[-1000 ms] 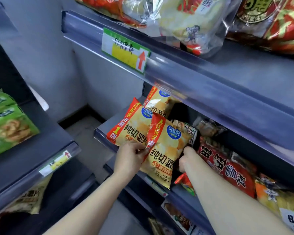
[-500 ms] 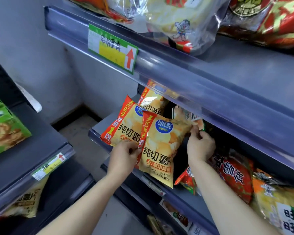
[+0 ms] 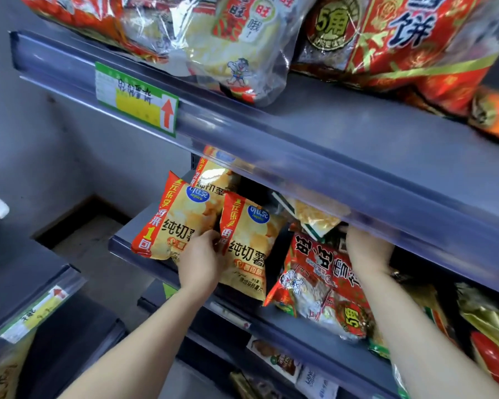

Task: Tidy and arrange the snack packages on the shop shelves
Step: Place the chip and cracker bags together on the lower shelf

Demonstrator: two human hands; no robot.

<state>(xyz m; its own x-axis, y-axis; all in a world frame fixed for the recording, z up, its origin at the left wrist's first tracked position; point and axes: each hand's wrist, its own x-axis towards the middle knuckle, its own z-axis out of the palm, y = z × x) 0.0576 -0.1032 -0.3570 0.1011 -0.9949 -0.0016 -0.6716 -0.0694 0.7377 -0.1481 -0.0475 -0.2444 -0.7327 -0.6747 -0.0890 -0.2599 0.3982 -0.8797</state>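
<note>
Three yellow-and-red potato chip bags sit at the left end of the middle shelf [image 3: 121, 246]. My left hand [image 3: 198, 263] grips the left edge of the front chip bag [image 3: 248, 249], thumb on its face; the bag hangs over the shelf's front edge. A second chip bag [image 3: 170, 223] lies to its left and a third [image 3: 213, 180] behind. My right hand [image 3: 368, 251] reaches under the upper shelf rail [image 3: 285, 162], behind a red rice cracker bag [image 3: 320, 280]. Its fingertips are hidden by the rail. A small yellow-green pack [image 3: 314, 220] lies just left of it.
Large clear and red snack bags [image 3: 242, 47] fill the upper shelf, above a green price tag [image 3: 136, 99]. More packs [image 3: 487, 321] crowd the middle shelf at right. Lower shelves hold small packs [image 3: 274, 358]. Another shelf unit [image 3: 26, 283] stands at left across a floor gap.
My right hand let go of the small pack's area and moved right, deeper under the upper shelf. The red rice cracker bag now leans forward. My left hand keeps its hold on the chip bag.
</note>
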